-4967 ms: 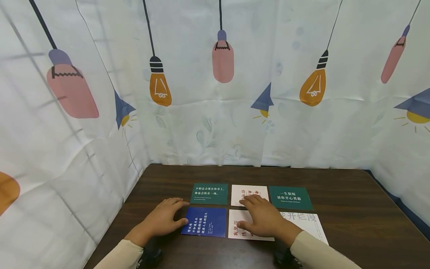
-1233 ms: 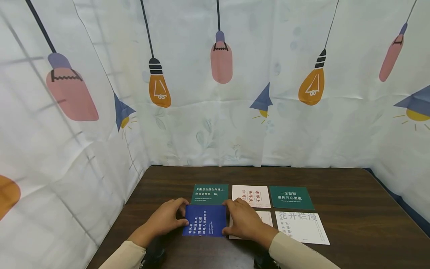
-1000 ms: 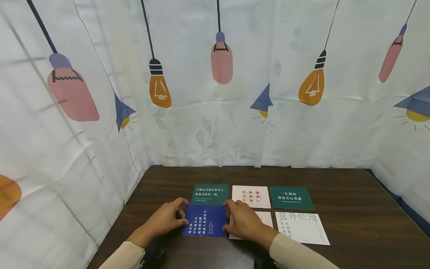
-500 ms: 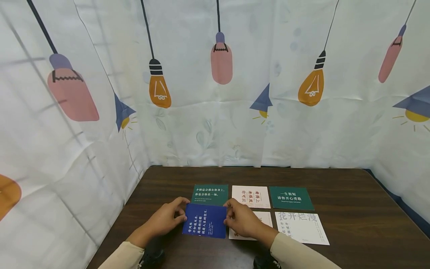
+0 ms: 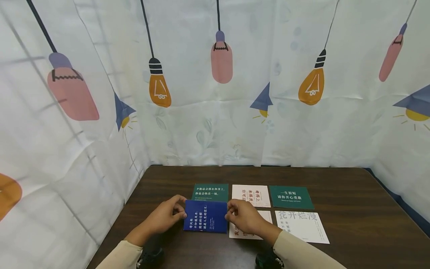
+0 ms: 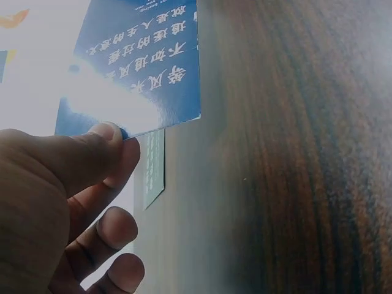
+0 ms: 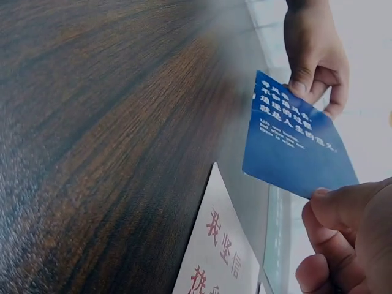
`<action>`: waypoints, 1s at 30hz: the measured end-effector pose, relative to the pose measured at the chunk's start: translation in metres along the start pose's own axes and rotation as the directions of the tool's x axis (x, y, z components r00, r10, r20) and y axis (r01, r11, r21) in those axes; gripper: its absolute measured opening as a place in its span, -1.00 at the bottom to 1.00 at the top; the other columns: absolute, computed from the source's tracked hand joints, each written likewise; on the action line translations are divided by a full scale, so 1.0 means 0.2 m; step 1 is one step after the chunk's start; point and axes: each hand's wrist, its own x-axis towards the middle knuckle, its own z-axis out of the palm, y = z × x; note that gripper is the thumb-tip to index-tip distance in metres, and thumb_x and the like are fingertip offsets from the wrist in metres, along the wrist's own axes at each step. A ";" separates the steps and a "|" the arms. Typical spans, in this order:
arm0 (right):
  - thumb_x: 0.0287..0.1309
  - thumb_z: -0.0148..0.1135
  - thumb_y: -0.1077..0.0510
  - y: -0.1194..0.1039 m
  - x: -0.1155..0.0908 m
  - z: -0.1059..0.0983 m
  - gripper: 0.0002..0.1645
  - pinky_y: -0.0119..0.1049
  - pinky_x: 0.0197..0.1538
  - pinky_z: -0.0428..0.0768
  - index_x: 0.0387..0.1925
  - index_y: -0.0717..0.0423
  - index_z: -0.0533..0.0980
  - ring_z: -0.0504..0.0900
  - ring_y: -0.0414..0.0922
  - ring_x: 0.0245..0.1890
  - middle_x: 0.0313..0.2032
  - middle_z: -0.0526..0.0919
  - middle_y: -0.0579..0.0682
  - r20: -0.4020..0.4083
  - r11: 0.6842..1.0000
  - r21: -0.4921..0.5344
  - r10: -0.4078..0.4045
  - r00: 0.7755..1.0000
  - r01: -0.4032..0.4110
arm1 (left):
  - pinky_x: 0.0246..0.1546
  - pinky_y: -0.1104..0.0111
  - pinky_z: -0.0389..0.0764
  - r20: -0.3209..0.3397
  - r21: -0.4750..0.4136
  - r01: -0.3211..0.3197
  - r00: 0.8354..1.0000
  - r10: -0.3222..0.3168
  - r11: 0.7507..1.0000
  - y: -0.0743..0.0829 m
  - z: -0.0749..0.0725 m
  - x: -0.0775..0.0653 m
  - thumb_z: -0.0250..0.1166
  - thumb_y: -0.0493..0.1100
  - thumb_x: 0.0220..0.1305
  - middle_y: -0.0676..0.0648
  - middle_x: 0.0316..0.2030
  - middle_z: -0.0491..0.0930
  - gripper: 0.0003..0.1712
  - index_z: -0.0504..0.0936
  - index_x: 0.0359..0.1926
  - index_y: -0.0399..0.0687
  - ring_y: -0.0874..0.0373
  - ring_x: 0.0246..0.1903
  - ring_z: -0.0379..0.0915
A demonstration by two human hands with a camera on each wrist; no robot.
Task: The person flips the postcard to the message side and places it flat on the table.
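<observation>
A blue card (image 5: 205, 216) with white Chinese lettering is held up off the table, tilted toward the head camera. My left hand (image 5: 164, 216) pinches its left edge between thumb and index finger; the left wrist view shows the thumb (image 6: 101, 138) on the printed face. On the opposite edge my right hand (image 5: 246, 216) pinches the card the same way, with its other fingers curled below in the right wrist view. Behind the blue card lies a green card (image 5: 211, 191), its lower part covered. Partly under my right hand is a white card with red lettering (image 5: 265, 216).
More cards lie flat on the dark wooden table (image 5: 356, 209): another white one with red print (image 5: 251, 195), a green one (image 5: 291, 197) and a white one with grey print (image 5: 302, 227). A curtain printed with lamps (image 5: 215, 130) hangs behind and beside the table.
Both hands first rested apart, the right over the white cards. The right then moved left to the blue card's edge, and the two hands have raised and tilted the card off the table.
</observation>
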 end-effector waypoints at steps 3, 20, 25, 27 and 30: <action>0.34 0.35 0.15 0.00 0.00 0.00 -0.94 -0.30 -0.41 0.46 -0.25 -0.07 0.59 0.47 -0.26 -0.48 -0.36 0.62 -0.30 -0.009 1.000 -0.006 -0.024 1.000 0.023 | -0.21 0.23 0.52 -0.006 0.010 0.004 1.000 -0.004 1.000 0.00 -0.01 0.00 0.40 -0.17 0.36 0.26 -0.36 0.60 -0.83 0.55 -0.14 0.04 0.32 -0.31 0.52; 0.41 0.29 0.05 0.01 -0.01 -0.01 -0.91 -0.30 -0.43 0.45 -0.28 -0.15 0.57 0.43 -0.28 -0.51 -0.41 0.55 -0.27 -0.038 0.997 -0.001 -0.077 0.996 0.077 | -0.30 0.28 0.42 -0.007 0.038 -0.084 0.996 0.084 0.996 -0.01 -0.02 -0.01 0.35 -0.07 0.42 0.23 -0.36 0.51 -0.93 0.62 -0.25 0.17 0.26 -0.32 0.37; 0.44 0.26 0.01 0.01 -0.02 -0.02 -0.93 -0.29 -0.46 0.45 -0.24 -0.15 0.57 0.44 -0.28 -0.54 -0.41 0.57 -0.27 -0.034 0.996 0.003 -0.086 0.996 0.086 | -0.29 0.31 0.42 -0.028 0.041 -0.103 0.994 0.104 0.994 -0.02 -0.02 -0.01 0.36 -0.08 0.41 0.26 -0.38 0.50 -0.92 0.61 -0.23 0.24 0.26 -0.33 0.36; 0.43 0.26 0.01 0.00 -0.02 -0.02 -0.94 -0.29 -0.46 0.45 -0.23 -0.16 0.57 0.43 -0.28 -0.56 -0.39 0.59 -0.28 -0.037 0.996 0.007 -0.085 0.996 0.085 | -0.29 0.31 0.44 -0.036 0.040 -0.102 0.994 0.104 0.994 -0.02 -0.02 0.00 0.37 -0.08 0.40 0.27 -0.37 0.51 -0.90 0.59 -0.22 0.25 0.28 -0.33 0.38; 0.43 0.26 0.01 0.00 -0.03 -0.02 -0.93 -0.27 -0.43 0.45 -0.23 -0.15 0.59 0.43 -0.28 -0.56 -0.37 0.60 -0.30 -0.041 0.996 0.007 -0.084 0.996 0.084 | -0.31 0.31 0.47 -0.035 0.036 -0.095 0.995 0.096 0.995 -0.02 -0.02 0.00 0.38 -0.08 0.39 0.27 -0.35 0.54 -0.88 0.58 -0.22 0.27 0.31 -0.34 0.43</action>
